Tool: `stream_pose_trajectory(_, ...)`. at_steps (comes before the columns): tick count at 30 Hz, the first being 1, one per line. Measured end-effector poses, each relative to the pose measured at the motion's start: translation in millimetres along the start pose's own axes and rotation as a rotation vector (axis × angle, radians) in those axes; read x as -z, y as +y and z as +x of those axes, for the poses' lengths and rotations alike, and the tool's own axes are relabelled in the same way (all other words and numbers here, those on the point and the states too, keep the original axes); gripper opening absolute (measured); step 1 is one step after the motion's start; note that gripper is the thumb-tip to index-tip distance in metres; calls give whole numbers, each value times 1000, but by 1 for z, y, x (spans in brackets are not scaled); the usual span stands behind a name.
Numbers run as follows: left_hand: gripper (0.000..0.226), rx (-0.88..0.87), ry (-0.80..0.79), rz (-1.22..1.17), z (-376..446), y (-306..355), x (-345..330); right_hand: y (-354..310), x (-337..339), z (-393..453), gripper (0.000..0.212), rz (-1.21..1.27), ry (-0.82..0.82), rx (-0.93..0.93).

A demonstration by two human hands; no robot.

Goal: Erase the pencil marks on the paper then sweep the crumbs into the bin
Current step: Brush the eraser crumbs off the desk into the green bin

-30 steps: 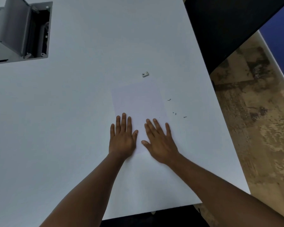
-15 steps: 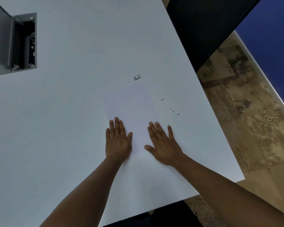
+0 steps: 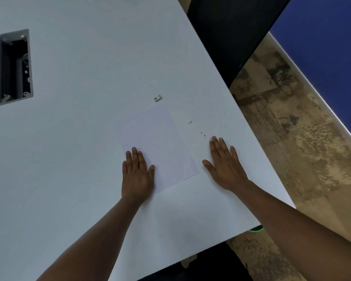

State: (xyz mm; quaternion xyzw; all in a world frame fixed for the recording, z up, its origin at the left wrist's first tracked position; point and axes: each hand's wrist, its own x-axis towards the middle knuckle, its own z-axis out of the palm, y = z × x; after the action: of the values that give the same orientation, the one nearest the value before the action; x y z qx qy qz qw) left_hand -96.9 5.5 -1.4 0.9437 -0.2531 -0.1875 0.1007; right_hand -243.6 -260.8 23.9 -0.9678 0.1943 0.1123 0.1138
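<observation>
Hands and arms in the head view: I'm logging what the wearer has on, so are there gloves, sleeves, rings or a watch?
Nothing worn that shows. The left hand and right hand are bare, with no gloves, and no rings or watch can be seen. Both forearms are uncovered right down to the bottom edge of the picture; no sleeve or cuff comes into view.

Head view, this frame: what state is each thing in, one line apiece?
paper: flat on the table, no pencil marks visible
left hand: open, palm down on the paper's near left corner
right hand: open, flat on the table, off the paper
crumbs: scattered just beyond the right fingertips
eraser: lying loose past the paper
table hatch: lid open
</observation>
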Motion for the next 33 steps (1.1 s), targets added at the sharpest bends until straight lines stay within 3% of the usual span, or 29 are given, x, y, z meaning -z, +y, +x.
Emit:
stream_pose_trajectory(5,82,-139,63,-39,7,23,-3,35,-3,-18,80,-35,8,-68)
stream_pose_trajectory(12,85,-202,32,-42,20,96,-17,78,-6,-17,81,-92,33,-112)
stream_pose_trajectory(27,88,35,159,-99,93,174,-34,95,-16,-17,82,-127,93,-45)
stream_pose_trajectory(33,82,-77,89,8,108,181,-32,95,-16,-15,81,-106,112,-52)
